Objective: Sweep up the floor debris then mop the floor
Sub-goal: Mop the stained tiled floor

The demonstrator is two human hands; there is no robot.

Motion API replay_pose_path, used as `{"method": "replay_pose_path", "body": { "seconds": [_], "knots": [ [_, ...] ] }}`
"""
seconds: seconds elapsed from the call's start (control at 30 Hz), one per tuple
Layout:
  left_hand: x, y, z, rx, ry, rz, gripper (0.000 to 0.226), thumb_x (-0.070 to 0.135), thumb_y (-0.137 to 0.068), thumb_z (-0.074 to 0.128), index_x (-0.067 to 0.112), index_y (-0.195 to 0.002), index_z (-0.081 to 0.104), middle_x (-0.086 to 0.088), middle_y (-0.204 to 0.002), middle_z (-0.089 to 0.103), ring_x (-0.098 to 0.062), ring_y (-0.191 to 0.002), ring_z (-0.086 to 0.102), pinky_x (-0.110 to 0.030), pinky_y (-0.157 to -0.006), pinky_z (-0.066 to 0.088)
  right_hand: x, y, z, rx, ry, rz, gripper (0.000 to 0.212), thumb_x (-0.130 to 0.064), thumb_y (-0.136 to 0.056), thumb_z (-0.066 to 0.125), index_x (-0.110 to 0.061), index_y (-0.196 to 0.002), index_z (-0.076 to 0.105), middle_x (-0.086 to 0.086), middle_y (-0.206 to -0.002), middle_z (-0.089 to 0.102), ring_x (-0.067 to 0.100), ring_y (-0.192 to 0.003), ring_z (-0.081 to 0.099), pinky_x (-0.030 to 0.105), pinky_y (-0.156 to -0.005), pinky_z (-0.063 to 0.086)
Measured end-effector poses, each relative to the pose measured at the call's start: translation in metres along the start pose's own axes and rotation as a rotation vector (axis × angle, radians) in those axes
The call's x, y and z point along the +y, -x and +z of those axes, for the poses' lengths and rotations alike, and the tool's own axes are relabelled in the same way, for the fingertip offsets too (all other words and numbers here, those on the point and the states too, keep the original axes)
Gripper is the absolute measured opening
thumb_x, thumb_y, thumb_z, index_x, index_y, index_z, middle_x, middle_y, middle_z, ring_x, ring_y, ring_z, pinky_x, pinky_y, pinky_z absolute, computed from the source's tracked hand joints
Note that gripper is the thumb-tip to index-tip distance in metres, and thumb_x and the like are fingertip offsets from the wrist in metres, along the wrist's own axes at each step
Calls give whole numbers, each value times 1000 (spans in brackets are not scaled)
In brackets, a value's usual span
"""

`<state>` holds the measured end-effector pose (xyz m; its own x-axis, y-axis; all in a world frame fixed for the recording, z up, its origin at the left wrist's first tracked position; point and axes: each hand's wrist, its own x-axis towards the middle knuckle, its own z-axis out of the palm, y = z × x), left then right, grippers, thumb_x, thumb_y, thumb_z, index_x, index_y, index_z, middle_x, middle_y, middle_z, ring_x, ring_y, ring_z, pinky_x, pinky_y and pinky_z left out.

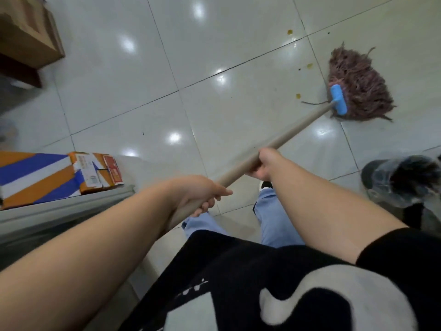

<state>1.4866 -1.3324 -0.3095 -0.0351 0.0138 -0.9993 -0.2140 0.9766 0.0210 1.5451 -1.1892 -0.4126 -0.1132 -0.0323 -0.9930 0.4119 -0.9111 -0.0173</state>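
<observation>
floor (148, 75): pale glossy tiles w/ dark grout lines; no loose debris that I can see, so I judge sweeping done & mopping is the step in hand.
bench (71, 204): grey edge at person's left; carries a striped box.
striped box (47, 175): orange/blue/white carton, lies flat, flaps shut w/ labels on top; contents can't tell.
cardboard box (26, 29): brown, top-left corner, blurred; contents hidden.
bin (403, 180): dark, lined w/ clear plastic bag, on floor at person's right; dark stuff inside, too blurred to name.
mop head (358, 91): purplish-brown strings fanned flat on floor, upper right, under a blue clamp (338, 99).
mop handle (293, 132): beige pole, slants from clamp down to both hands.
left hand (202, 194): fingers curled round the near end of handle.
right hand (265, 163): wraps the handle further up, nearer the head.
stains (298, 96): yellow-brown spots; one just left of the clamp, one by the head's upper-left edge, one further off.
next move: prob. needs head dragged left over the nearest spot w/ downward pressure, both hands keeping firm hold.
</observation>
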Motion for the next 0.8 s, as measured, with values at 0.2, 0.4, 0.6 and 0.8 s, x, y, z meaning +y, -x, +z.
{"method": "replay_pose_path", "body": {
  "seconds": [0.2,0.4,0.6,0.8],
  "knots": [
    [-50,12,-71,-18,-106,-20,32,39,-88,59,9,-85,49,-3,-48,49,-15,-32,51,-15,-33,38,33,4,75,31,258,68,30,-8,-99,22,-1,-88,49,11,-115,60,25,-117,56,45,-86,44],
    [-122,30,-161,-4,-231,-8,33,43,-90,54,10,-92,52,-3,-54,51,-13,-34,51,-16,-36,41,112,-3,171,-3,40,22,28,-13,-99,26,0,-88,49,13,-80,56,25,-87,59,45,-77,46],
    [-129,31,-192,64,-442,15,43,54,-93,38,13,-94,50,-5,-58,46,-11,-30,42,-18,-40,40,135,1,220,19,-343,-12,34,-42,-100,32,-11,-110,42,15,-73,56,26,-56,58,33,-44,50],
    [-65,33,-182,64,-517,-63,52,60,-91,37,9,-86,47,-4,-54,40,-12,-24,37,-14,-36,37,87,3,203,4,-639,27,35,-36,-97,35,-8,-75,38,9,-57,47,16,-35,44,17,-38,47]
  ]
}}
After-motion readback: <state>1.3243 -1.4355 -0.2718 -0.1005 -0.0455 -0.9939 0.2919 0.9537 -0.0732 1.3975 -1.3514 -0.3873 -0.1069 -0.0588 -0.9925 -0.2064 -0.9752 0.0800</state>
